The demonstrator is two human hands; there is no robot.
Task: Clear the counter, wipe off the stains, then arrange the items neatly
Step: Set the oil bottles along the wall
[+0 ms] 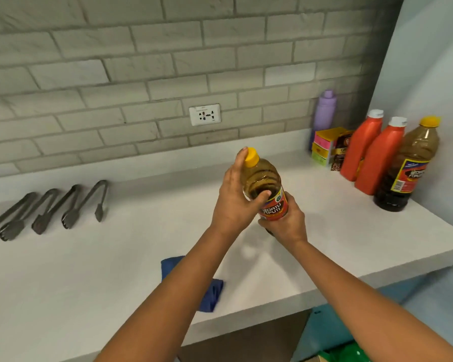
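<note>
A dark sauce bottle with a yellow cap and red label is held above the middle of the white counter. My left hand wraps its upper part, thumb across the front and a fingertip by the cap. My right hand grips its lower part from below. A blue cloth lies near the counter's front edge, partly hidden by my left forearm.
Several metal tongs lie in a row at the left. At the back right corner stand a purple bottle, a colourful box, two red bottles and another dark sauce bottle. A wall socket sits above the counter.
</note>
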